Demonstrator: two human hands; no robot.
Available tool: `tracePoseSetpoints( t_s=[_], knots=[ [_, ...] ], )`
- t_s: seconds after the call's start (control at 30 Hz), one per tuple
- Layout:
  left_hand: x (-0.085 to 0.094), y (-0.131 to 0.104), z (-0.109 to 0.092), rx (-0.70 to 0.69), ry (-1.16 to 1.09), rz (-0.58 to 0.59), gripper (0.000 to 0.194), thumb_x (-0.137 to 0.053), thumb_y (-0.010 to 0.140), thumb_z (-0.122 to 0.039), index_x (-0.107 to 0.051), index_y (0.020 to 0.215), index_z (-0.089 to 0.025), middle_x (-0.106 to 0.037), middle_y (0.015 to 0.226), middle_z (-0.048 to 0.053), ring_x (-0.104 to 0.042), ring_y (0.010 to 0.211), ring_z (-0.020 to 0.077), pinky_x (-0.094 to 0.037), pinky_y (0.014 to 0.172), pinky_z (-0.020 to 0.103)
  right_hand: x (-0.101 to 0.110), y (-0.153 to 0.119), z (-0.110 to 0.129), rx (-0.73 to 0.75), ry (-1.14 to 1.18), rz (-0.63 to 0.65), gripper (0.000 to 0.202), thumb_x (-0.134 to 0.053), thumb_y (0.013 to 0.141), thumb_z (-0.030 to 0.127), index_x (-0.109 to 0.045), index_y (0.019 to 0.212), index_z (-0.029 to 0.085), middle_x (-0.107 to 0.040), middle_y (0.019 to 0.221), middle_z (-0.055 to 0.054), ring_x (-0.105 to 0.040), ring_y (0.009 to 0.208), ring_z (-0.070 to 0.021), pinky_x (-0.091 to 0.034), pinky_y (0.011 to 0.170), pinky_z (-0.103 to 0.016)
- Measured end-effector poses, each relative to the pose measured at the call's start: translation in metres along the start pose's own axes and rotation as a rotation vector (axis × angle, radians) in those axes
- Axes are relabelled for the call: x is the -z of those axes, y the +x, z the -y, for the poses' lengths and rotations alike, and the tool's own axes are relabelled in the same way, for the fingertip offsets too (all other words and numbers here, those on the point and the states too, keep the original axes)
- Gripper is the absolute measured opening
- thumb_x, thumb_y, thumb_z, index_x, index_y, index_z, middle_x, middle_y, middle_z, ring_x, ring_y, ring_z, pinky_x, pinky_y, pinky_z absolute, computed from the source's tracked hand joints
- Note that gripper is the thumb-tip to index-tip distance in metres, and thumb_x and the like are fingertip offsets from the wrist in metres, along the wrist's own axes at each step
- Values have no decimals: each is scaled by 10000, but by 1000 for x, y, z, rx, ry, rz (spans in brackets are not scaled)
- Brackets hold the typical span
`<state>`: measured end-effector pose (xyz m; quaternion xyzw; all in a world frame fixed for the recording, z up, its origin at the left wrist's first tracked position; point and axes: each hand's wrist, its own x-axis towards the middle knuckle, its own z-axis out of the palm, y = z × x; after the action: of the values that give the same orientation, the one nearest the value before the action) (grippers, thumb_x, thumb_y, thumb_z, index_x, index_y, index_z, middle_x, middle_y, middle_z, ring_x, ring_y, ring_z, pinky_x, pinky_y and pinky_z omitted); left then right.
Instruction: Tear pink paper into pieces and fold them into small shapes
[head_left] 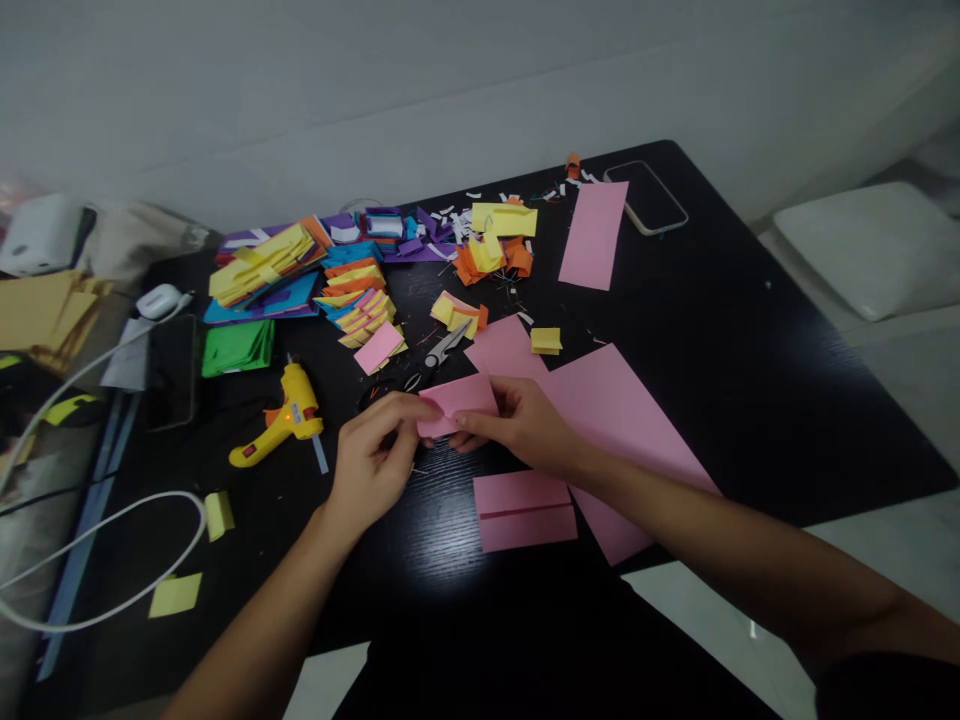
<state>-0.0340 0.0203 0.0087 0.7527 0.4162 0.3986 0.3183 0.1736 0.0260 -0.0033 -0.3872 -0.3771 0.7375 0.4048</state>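
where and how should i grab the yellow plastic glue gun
The yellow plastic glue gun is probably best taken by its long yellow handle, from the near left: the handle slants that way, while the narrow nozzle points away from the person.

A grey wall (420, 90) stands behind a dimly lit black table (757, 370).

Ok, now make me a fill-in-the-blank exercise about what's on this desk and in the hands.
1. The left hand and right hand hold a piece of paper coloured ____.
2. The body of the glue gun is coloured ____.
3. The small paper stack right beside the left-hand phone is coloured ____.
4. The bladed tool lying just beyond the hands is a pair of ____.

Missing words: pink; yellow; green; scissors.
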Motion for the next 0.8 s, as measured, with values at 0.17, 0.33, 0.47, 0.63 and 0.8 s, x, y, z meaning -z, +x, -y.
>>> tracePoseSetpoints(
  t_s=[0.17,0.33,0.47,0.63,0.8],
  knots=[
    [-1,0,-2,53,2,-23,174,-545,1002,-145,-712,1006,-194,-729,858,27,-666,647,123,-522,582,234,0,0,1,-9,3,43,377,-916,734,378,-767,982,136,-802,824,-52,-771,695,-173,-692,729,-346],
    [-1,-1,-3,91,34,-53,153,-569,986,-148,-705,1033,-201,-703,754,-6,-628,590,114,-474,525,216,1,0,0,-38,14,66,326,-916,735,351,-765,929,137,-786,773,-37,-756,661,-155,-681,707,-321],
    [-3,-2,0,101,-36,-85,135,-609,983,-169,-657,1103,-204,-703,775,-10,-651,635,115,-497,573,216,1,1,-2,-71,20,68,338,-925,725,348,-767,929,130,-790,767,-44,-770,677,-166,-681,701,-319],
    [-5,-3,3,132,-123,-94,205,-616,1002,-198,-590,1206,-202,-677,749,-26,-614,604,107,-472,570,219,2,1,0,-122,48,83,347,-934,717,357,-778,914,118,-790,760,-54,-775,691,-175,-680,731,-333],
    [-5,-2,2,129,-180,-81,243,-651,996,-216,-597,1232,-197,-734,835,7,-659,666,118,-510,621,235,3,1,4,-224,84,116,348,-943,706,354,-784,891,105,-792,767,-62,-778,712,-174,-673,757,-323]
  ],
)
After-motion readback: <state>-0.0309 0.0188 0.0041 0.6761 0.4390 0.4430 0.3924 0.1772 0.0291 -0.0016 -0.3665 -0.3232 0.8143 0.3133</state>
